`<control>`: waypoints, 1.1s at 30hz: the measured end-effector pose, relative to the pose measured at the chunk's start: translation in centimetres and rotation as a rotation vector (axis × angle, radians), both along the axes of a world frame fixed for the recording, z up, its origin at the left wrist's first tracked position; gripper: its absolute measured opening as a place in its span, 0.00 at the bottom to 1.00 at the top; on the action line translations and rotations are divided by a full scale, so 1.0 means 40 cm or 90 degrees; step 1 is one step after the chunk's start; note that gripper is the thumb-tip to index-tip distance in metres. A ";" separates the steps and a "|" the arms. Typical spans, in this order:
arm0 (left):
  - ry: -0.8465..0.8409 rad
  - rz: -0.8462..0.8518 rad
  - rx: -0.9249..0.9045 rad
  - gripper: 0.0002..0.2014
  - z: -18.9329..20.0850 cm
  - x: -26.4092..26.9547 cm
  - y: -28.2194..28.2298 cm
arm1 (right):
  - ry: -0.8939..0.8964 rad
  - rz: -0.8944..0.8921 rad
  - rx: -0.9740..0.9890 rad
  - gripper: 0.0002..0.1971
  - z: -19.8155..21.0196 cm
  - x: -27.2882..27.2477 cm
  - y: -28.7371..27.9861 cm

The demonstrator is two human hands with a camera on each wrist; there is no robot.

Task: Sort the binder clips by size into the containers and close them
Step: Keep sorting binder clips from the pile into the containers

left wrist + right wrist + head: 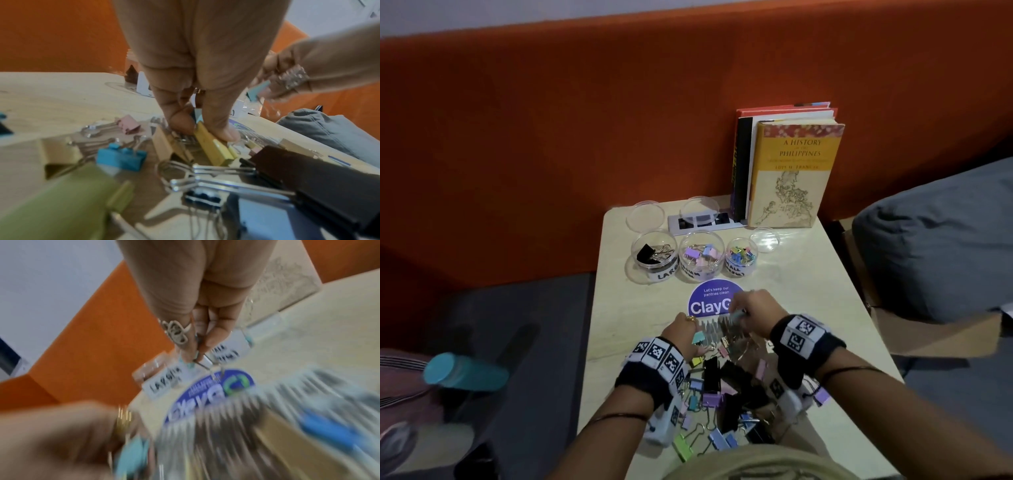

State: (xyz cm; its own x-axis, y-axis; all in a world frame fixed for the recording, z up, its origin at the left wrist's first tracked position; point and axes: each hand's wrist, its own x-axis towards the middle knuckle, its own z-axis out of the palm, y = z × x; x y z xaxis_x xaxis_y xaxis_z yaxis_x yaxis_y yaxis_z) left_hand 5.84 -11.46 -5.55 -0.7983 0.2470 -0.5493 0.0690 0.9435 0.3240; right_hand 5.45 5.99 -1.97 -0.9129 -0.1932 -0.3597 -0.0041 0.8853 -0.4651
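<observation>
Several binder clips of mixed sizes and colours lie in a pile (722, 394) on the near half of the table. Behind it stand three open clear containers, labelled large (654, 255), medium (701, 255) and small (742, 257), each with clips inside. My left hand (697, 342) is low over the pile's far edge and pinches a teal clip (700, 337) between thumb and forefinger (218, 128); a yellow clip (213, 146) lies against those fingers. My right hand (739, 310) is raised over the blue sticker and pinches a small pale-blue clip (738, 315) at its fingertips (191, 353).
Three clear lids (645, 217) (701, 209) (765, 240) lie behind and beside the containers. Books (787, 171) stand at the table's back right, by a socket plate (705, 221). A round blue sticker (710, 301) is on the tabletop. A teal bottle (465, 371) is left of the table, a grey cushion (935, 246) right.
</observation>
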 end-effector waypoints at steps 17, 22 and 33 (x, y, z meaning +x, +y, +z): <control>0.057 0.182 0.180 0.17 0.067 -0.076 -0.024 | 0.124 -0.014 -0.032 0.18 0.008 -0.191 -0.036; 0.210 0.235 0.188 0.19 0.136 -0.221 0.022 | 0.121 0.039 0.024 0.22 -0.007 -0.170 -0.032; 0.257 0.022 0.056 0.39 0.113 -0.270 0.019 | 0.183 -0.046 -0.099 0.23 -0.019 -0.133 0.022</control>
